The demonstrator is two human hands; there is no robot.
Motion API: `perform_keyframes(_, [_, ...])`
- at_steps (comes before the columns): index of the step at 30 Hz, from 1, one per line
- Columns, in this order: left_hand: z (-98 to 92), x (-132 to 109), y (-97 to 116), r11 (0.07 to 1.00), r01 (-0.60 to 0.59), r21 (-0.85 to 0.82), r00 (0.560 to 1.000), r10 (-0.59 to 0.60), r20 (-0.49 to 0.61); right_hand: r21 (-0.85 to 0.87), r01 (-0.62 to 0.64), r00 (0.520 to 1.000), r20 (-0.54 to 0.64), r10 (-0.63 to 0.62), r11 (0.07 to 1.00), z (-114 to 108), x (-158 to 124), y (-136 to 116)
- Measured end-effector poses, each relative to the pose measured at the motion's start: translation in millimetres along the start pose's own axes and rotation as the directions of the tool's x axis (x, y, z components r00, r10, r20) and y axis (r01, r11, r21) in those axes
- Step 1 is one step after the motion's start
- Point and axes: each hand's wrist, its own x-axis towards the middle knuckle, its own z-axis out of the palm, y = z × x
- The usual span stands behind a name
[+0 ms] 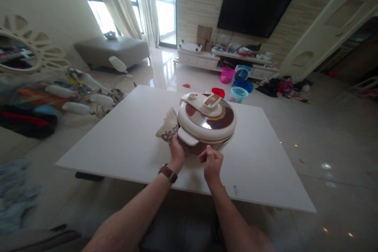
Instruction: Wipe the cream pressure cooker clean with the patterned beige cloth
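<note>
A cream electric pressure cooker [206,116] with a shiny brown-and-silver lid stands on the white table [118,138]. A beige cloth [167,126] with a dark floral pattern bulges out at the cooker's left side and passes below its front handle. My left hand [177,152], wearing a brown watch on the wrist, is closed on this cloth close to the handle; its fingers are partly hidden. In front of the cooker's lower wall, my right hand [212,163] is closed with fingertips pinched together. Whatever it may hold is too small to make out.
A small clear scrap [235,189] lies near the table's front edge. Beyond the table are a light-blue basket [239,93], a pink basket [227,75] and a red item [217,92] on the floor. A lamp with several white shades [102,99] lies to the left.
</note>
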Motion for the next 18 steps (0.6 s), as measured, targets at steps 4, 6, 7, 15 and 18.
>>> perform_keyframes(4, [10.5, 40, 46, 0.997, -0.040, -0.071, 0.999, 0.041, 0.015, 0.026, 0.042, 0.991, -0.132, -0.038, 0.999, -25, 15, -2])
perform_keyframes(6, [12.2, 42, 65, 0.982, -0.166, 0.091, 0.981, 0.155, 0.117, 0.030, 0.057, 0.983, -0.179, -0.051, 0.998, -37, 22, -1])
perform_keyframes(7, [13.3, 36, 73, 0.949, -0.257, 0.185, 0.954, 0.218, 0.207, 0.033, 0.063, 0.978, -0.202, -0.055, 0.997, -43, 26, -1])
perform_keyframes(15, [43.2, -58, 101, 0.577, -0.725, 0.376, 0.565, 0.187, 0.803, 0.172, 0.092, 0.903, -0.431, -0.009, 0.981, -86, 52, -3])
perform_keyframes(18, [50.2, -56, 101, 0.596, -0.709, 0.376, 0.584, 0.199, 0.787, 0.237, 0.078, 0.885, -0.463, 0.042, 0.968, -91, 55, -3])
